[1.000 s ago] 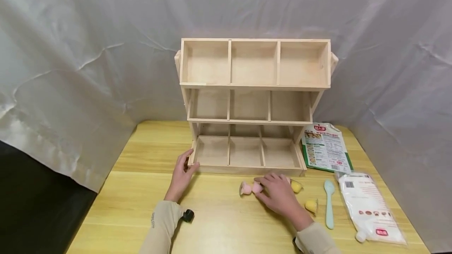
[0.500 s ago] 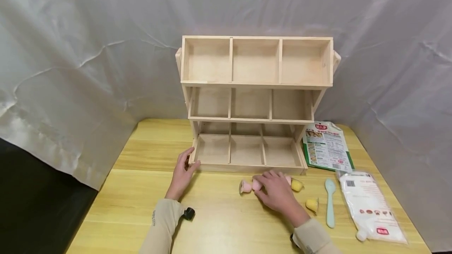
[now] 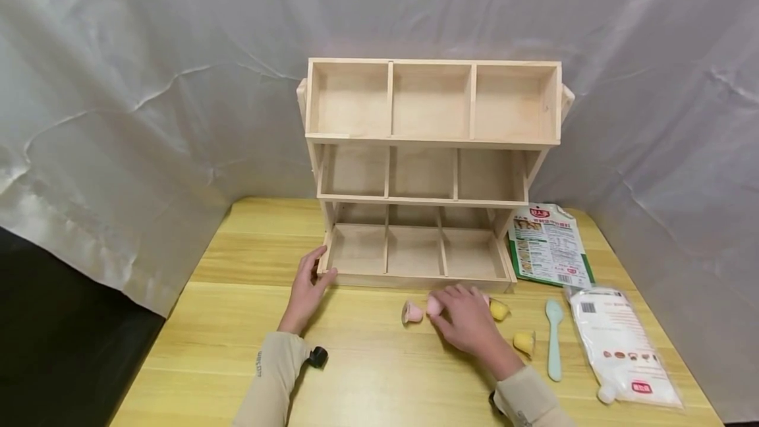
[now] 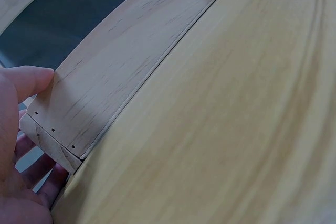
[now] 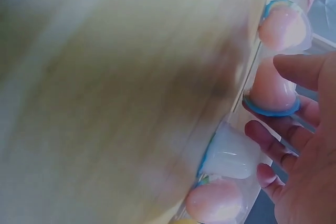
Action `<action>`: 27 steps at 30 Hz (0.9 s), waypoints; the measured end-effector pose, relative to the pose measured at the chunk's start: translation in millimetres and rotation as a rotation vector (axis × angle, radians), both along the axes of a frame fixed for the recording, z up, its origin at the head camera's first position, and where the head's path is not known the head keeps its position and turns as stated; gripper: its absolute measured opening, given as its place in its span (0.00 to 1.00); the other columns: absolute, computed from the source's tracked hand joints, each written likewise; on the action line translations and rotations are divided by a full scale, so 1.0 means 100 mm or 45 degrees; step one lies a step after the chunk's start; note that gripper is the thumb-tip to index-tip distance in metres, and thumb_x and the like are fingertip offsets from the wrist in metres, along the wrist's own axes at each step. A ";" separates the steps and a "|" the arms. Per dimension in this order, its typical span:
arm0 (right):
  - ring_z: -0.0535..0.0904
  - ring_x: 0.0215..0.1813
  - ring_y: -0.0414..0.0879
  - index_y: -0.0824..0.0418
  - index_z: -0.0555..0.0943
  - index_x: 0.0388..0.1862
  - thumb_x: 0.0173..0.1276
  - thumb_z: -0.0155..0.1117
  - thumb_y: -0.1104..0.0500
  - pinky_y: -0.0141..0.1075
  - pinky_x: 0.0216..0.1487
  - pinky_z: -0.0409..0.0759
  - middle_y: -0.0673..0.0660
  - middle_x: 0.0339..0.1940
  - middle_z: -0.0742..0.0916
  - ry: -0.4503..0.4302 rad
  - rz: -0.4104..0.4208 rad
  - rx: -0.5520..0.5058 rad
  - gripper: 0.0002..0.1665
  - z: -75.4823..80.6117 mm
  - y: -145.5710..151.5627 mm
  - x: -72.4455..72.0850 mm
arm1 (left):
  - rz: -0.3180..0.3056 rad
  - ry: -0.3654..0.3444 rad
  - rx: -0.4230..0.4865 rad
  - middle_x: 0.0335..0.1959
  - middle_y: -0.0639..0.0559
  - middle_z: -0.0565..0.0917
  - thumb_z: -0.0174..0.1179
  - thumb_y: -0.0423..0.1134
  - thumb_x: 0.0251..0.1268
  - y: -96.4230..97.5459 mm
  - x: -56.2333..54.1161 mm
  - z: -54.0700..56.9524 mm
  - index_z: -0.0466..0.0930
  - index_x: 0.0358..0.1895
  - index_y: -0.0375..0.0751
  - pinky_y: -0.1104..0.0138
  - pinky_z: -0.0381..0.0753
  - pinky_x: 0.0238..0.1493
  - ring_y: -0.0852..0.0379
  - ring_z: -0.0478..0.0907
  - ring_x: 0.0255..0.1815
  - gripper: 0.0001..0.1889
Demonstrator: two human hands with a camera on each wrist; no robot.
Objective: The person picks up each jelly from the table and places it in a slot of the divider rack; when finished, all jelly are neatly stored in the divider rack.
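My left hand [image 3: 306, 292] grips the left front corner of the three-tier wooden rack [image 3: 415, 282]. In the left wrist view its thumb lies at the top of the front board [image 4: 110, 72], with the other fingers around the side. My right hand [image 3: 468, 321] is in front of the rack and pinches a pink jelly cup [image 5: 270, 85] between thumb and fingers; the cup's blue-edged lid faces the fingers. Another pink jelly cup [image 3: 412, 312] lies just left of it. Under the right hand's lower fingers are a whitish jelly cup [image 5: 231, 153] and a further pink one [image 5: 216, 200].
Two yellow jelly cups [image 3: 524, 342] lie to the right of the right hand. Beyond them are a pale green spoon [image 3: 554, 341], a white spouted pouch [image 3: 622, 348] and a green-edged printed packet [image 3: 548, 246]. Grey sheeting [image 3: 178, 117] surrounds the wooden table [image 3: 237, 321].
The pink jelly cup under my right hand has shifted slightly right, widening its gap from the leftmost cup. My left hand stays on the rack corner; the head view has tilted slightly.
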State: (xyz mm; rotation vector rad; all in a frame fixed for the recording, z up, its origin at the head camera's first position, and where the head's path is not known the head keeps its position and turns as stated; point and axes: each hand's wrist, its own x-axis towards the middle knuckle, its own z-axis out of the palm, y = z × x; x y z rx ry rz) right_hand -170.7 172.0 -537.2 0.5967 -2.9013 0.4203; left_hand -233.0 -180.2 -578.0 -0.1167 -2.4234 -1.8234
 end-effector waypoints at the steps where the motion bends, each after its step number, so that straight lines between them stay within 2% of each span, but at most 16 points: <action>1: 0.81 0.63 0.59 0.55 0.85 0.56 0.67 0.72 0.49 0.67 0.71 0.68 0.58 0.57 0.89 -0.002 -0.003 -0.009 0.21 0.01 0.00 0.00 | 0.001 0.001 0.003 0.77 0.47 0.64 0.63 0.48 0.76 0.00 0.00 0.00 0.65 0.78 0.53 0.62 0.70 0.64 0.46 0.69 0.70 0.32; 4: 0.80 0.65 0.63 0.58 0.84 0.60 0.68 0.71 0.49 0.69 0.72 0.66 0.60 0.59 0.88 -0.009 -0.012 -0.048 0.24 0.07 -0.01 0.02 | -0.003 0.004 0.009 0.77 0.47 0.64 0.62 0.48 0.76 -0.01 0.00 0.00 0.65 0.78 0.53 0.60 0.70 0.64 0.45 0.69 0.70 0.31; 8: 0.80 0.64 0.63 0.60 0.83 0.62 0.69 0.71 0.49 0.66 0.72 0.68 0.61 0.59 0.88 0.004 -0.014 -0.131 0.26 0.14 -0.05 0.02 | -0.002 0.004 0.007 0.77 0.47 0.64 0.62 0.47 0.76 -0.03 0.00 -0.01 0.65 0.78 0.53 0.60 0.70 0.63 0.45 0.69 0.69 0.31; 13: 0.84 0.53 0.54 0.58 0.84 0.60 0.70 0.71 0.50 0.56 0.64 0.77 0.56 0.51 0.89 0.049 -0.004 -0.227 0.23 0.23 -0.13 -0.04 | 0.005 0.004 -0.013 0.77 0.48 0.64 0.62 0.48 0.76 -0.04 0.01 -0.01 0.64 0.79 0.54 0.65 0.70 0.62 0.48 0.69 0.68 0.32; 16: 0.84 0.47 0.49 0.57 0.84 0.60 0.70 0.71 0.52 0.51 0.56 0.79 0.53 0.48 0.89 0.022 0.011 -0.308 0.22 0.28 -0.19 -0.12 | 0.015 0.011 -0.026 0.77 0.47 0.64 0.62 0.48 0.76 -0.05 0.01 -0.01 0.64 0.79 0.53 0.63 0.71 0.63 0.48 0.69 0.67 0.32; 18: 0.82 0.44 0.46 0.57 0.83 0.61 0.71 0.71 0.53 0.47 0.52 0.80 0.52 0.47 0.89 -0.047 0.012 -0.413 0.22 0.30 -0.23 -0.19 | 0.014 0.019 -0.024 0.77 0.46 0.64 0.63 0.48 0.76 -0.05 0.01 -0.01 0.65 0.79 0.52 0.60 0.71 0.65 0.47 0.70 0.67 0.32; 22: 0.79 0.42 0.45 0.60 0.81 0.63 0.72 0.70 0.56 0.38 0.46 0.80 0.54 0.43 0.88 -0.208 -0.026 -0.752 0.23 0.37 -0.31 -0.33 | -0.003 0.019 -0.006 0.77 0.47 0.64 0.63 0.48 0.76 -0.04 0.00 -0.01 0.65 0.79 0.52 0.51 0.71 0.69 0.45 0.69 0.69 0.32; 25: 0.79 0.43 0.46 0.61 0.80 0.64 0.73 0.69 0.58 0.35 0.44 0.80 0.57 0.44 0.87 -0.252 -0.048 -0.962 0.22 0.42 -0.37 -0.40 | -0.014 0.010 0.002 0.77 0.48 0.64 0.63 0.48 0.76 -0.03 -0.01 -0.01 0.65 0.78 0.53 0.49 0.70 0.70 0.46 0.69 0.69 0.32; 27: 0.80 0.45 0.45 0.62 0.80 0.64 0.75 0.67 0.59 0.33 0.46 0.80 0.59 0.46 0.86 -0.264 -0.044 -1.040 0.21 0.44 -0.42 -0.45 | -0.015 0.005 0.004 0.77 0.49 0.64 0.63 0.47 0.76 -0.02 0.00 -0.01 0.65 0.78 0.54 0.49 0.69 0.71 0.46 0.69 0.68 0.31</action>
